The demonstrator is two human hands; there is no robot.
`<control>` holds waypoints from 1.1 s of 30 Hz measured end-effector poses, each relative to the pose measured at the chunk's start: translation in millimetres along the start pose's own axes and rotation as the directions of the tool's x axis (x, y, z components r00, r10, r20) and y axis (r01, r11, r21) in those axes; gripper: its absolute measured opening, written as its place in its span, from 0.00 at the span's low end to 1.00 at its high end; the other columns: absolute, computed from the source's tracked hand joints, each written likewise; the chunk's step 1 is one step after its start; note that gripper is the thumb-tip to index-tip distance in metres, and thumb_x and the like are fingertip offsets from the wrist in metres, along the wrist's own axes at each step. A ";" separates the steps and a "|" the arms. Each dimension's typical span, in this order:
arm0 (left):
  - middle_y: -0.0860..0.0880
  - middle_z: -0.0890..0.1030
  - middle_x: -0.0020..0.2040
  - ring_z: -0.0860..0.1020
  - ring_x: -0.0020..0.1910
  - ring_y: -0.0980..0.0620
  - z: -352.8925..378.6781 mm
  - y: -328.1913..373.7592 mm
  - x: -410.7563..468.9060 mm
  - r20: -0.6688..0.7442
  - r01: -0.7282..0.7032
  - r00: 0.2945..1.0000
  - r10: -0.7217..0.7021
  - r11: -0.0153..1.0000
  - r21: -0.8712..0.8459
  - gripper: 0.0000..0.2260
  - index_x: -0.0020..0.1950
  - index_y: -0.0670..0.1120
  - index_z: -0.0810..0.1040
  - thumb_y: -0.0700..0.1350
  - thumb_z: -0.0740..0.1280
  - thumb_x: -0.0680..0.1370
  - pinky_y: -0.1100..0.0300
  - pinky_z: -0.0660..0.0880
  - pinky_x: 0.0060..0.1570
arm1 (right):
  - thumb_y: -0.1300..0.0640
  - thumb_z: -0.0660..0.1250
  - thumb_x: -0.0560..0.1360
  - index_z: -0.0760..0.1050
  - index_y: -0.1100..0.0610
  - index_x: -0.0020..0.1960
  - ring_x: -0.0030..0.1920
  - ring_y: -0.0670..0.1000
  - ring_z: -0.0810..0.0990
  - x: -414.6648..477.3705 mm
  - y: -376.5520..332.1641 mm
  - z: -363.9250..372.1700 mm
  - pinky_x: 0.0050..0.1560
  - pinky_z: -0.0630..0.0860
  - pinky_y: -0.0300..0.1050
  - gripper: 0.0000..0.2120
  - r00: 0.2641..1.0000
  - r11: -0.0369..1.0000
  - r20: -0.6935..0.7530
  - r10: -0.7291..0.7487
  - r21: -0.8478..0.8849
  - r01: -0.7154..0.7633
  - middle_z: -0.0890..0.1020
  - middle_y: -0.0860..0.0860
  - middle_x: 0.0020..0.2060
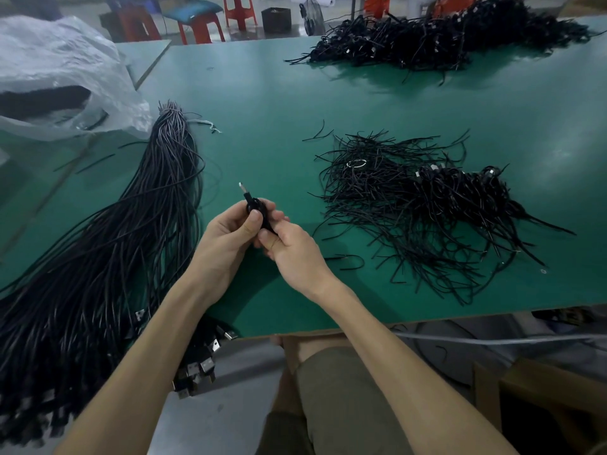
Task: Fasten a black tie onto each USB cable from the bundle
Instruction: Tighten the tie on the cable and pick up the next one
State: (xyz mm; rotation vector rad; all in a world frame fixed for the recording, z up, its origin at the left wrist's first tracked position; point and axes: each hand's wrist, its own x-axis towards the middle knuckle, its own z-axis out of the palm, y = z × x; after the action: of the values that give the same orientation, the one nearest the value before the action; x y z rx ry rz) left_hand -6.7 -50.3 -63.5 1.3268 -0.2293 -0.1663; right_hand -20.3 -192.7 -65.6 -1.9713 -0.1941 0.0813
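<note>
Both hands meet above the middle of the green table [269, 103]. My left hand [226, 234] and my right hand [289, 247] together grip one coiled black USB cable [254, 205], whose small plug sticks up and left past the fingers. A long bundle of black USB cables [131, 231] lies at the left, its connectors hanging over the front edge. A loose heap of black ties [377, 178] spreads to the right of the hands, with coiled cables [466, 188] lying on its right part.
A large pile of black cables [443, 37] sits at the far right of the table. A white plastic bag [56, 73] lies at the far left. Red stools [203, 24] stand beyond the table. A brown cardboard box [555, 402] stands on the floor at the lower right.
</note>
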 end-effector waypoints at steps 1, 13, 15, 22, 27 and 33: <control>0.48 0.84 0.52 0.82 0.56 0.46 0.4 1.7 -0.3 -0.007 0.003 1.000 -0.003 1.000 -0.009 0.14 0.57 0.48 0.83 0.55 0.74 0.77 0.52 0.76 0.57 | 0.50 0.60 0.85 0.77 0.50 0.65 0.53 0.60 0.82 0.2 0.4 0.2 0.59 0.76 0.63 0.12 1.000 1.000 0.000 0.009 -0.019 -0.009 0.84 0.51 0.50; 0.50 0.82 0.43 0.81 0.56 0.41 6.6 2.4 -2.3 -0.093 0.044 0.994 -0.055 0.992 -0.115 0.05 0.50 0.44 0.75 0.44 0.61 0.81 0.44 0.73 0.68 | 0.44 0.55 0.86 0.71 0.50 0.74 0.60 0.63 0.80 0.0 1.4 9.7 0.51 0.69 0.53 0.20 0.998 0.963 -0.038 -0.054 -0.268 0.041 0.84 0.55 0.59; 0.49 0.83 0.43 0.82 0.54 0.44 7.4 1.2 -2.4 -0.102 0.035 0.994 -0.045 0.994 -0.101 0.05 0.50 0.44 0.74 0.43 0.60 0.82 0.48 0.76 0.64 | 0.46 0.55 0.86 0.70 0.52 0.75 0.59 0.64 0.80 -1.8 -0.1 10.0 0.51 0.70 0.54 0.21 0.996 0.951 -0.044 -0.081 -0.304 0.064 0.84 0.57 0.59; 0.48 0.80 0.45 0.76 0.46 0.49 9.6 2.3 -2.8 -0.158 0.041 0.987 -0.041 0.999 -0.003 0.09 0.47 0.45 0.78 0.47 0.63 0.84 0.50 0.70 0.55 | 0.61 0.53 0.84 0.72 0.58 0.67 0.51 0.64 0.83 -9.0 -7.1 10.4 0.43 0.69 0.53 0.15 0.986 0.909 -0.087 -0.141 -0.405 0.094 0.86 0.58 0.52; 0.49 0.78 0.35 0.75 0.37 0.49 11.9 1.1 -2.3 -0.195 -0.020 0.979 0.060 0.979 0.204 0.16 0.45 0.41 0.76 0.54 0.65 0.83 0.57 0.72 0.42 | 0.64 0.55 0.82 0.71 0.59 0.55 0.45 0.66 0.82 -13.3 -12.2 10.5 0.38 0.64 0.52 0.07 0.982 0.880 -0.078 -0.172 -0.460 0.117 0.84 0.59 0.46; 0.58 0.74 0.31 0.72 0.32 0.60 15.9 -1.3 -1.0 -0.229 -0.043 0.964 0.136 0.928 0.369 0.15 0.39 0.46 0.73 0.52 0.66 0.83 0.68 0.70 0.35 | 0.66 0.54 0.82 0.70 0.59 0.55 0.44 0.64 0.82 -15.6 -14.2 13.9 0.38 0.62 0.50 0.07 0.968 0.819 -0.071 -0.242 -0.549 0.165 0.82 0.58 0.47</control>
State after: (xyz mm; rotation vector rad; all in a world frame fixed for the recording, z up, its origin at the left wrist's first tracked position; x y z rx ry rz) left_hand -11.8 -65.3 -61.3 1.6846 -0.1072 0.1306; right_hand -39.1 -177.3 -58.7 -2.4965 -0.3690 -0.2828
